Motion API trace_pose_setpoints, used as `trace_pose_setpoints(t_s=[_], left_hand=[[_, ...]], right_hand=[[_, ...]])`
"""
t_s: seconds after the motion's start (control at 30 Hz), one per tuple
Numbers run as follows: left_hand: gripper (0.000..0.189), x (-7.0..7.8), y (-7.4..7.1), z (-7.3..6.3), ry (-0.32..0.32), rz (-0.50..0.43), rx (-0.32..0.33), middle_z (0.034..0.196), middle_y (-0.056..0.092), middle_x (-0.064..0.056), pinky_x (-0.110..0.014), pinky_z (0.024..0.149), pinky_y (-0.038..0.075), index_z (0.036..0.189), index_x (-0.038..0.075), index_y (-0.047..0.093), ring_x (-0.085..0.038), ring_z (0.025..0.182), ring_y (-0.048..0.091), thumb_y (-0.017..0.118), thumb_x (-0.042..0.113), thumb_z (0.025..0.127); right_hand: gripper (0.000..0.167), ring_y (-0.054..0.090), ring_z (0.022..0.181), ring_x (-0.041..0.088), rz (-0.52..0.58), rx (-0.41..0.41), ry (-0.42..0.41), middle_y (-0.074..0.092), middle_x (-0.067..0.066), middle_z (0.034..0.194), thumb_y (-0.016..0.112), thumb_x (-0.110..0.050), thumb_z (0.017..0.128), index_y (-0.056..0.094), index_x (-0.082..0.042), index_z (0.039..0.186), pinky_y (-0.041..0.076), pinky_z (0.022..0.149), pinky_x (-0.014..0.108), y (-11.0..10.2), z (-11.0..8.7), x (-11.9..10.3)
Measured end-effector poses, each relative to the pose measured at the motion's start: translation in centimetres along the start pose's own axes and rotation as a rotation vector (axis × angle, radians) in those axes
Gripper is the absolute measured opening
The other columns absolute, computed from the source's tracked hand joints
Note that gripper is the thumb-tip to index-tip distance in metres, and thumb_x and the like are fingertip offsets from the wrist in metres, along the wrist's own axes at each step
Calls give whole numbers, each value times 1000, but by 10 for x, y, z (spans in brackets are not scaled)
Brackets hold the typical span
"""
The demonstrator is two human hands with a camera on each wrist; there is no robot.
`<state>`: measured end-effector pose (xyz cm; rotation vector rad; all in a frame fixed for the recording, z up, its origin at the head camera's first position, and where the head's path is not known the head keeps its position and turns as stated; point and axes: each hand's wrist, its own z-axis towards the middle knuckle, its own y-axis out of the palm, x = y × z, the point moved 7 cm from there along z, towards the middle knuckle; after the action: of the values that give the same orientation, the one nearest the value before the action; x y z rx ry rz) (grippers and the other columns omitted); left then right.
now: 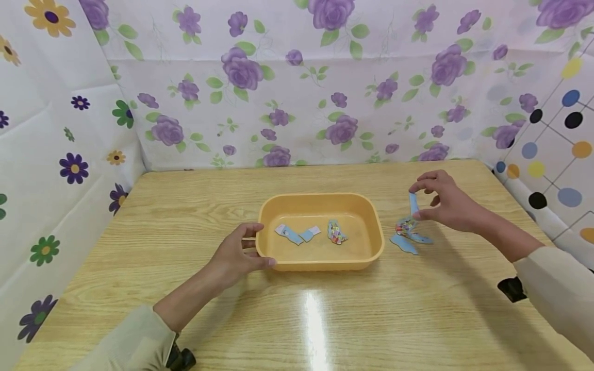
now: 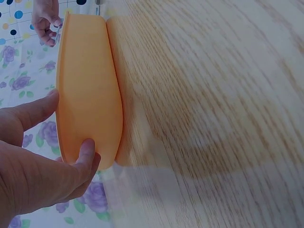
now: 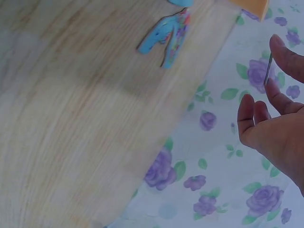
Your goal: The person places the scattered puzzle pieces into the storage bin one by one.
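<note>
My left hand (image 1: 234, 256) holds the left end of a yellow-orange plastic tray (image 1: 320, 266), thumb at the near corner and fingers along the end wall. Inside the tray lie several flat printed puzzle pieces (image 1: 336, 232), light blue with coloured patches. To the right of the tray, my right hand (image 1: 447, 203) pinches a narrow light-blue puzzle piece (image 1: 413, 203) by its two ends, between thumb and finger. Seen edge-on in the right wrist view, this piece (image 3: 269, 69) is thin. Beneath that hand, a few loose puzzle pieces (image 1: 405, 244) overlap on the table.
The wooden table (image 1: 195, 206) has light grain and a bright reflection near its front. Flowered cloth (image 1: 297, 103) hangs behind it and at the left, and a dotted cloth (image 1: 552, 170) at the right. Dark straps (image 1: 512, 289) sit at both wrists.
</note>
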<state>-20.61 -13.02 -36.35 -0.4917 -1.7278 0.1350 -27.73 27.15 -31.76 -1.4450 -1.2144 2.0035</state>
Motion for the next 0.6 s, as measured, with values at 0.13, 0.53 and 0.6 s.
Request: trace_pose_setpoints(t_s=[0.13,0.53,0.6], left_hand=[[81,1,0,0,4,-11,-4,138,40,-15,-33,86,56,142,6,38,-34,121,50,83,11,76],[80,2,0,0,7,-2,-1,138,40,-15,-33,86,56,142,7,38,-35,122,50,83,11,76],[80,1,-1,0,7,0,1,138,40,-15,-33,86,56,142,7,38,-35,122,49,83,11,76]], right_hand=[[42,37,111,36,29,-17,-5,26,22,139,73,-11,87,55,1,122,45,81,45,3,8,-9],[43,35,114,36,86,-72,-45,24,21,140,73,-8,86,54,-1,124,43,81,44,18,27,-38],[42,35,114,36,88,-79,-55,24,21,140,73,-8,86,54,-1,124,43,81,44,21,30,-43]])
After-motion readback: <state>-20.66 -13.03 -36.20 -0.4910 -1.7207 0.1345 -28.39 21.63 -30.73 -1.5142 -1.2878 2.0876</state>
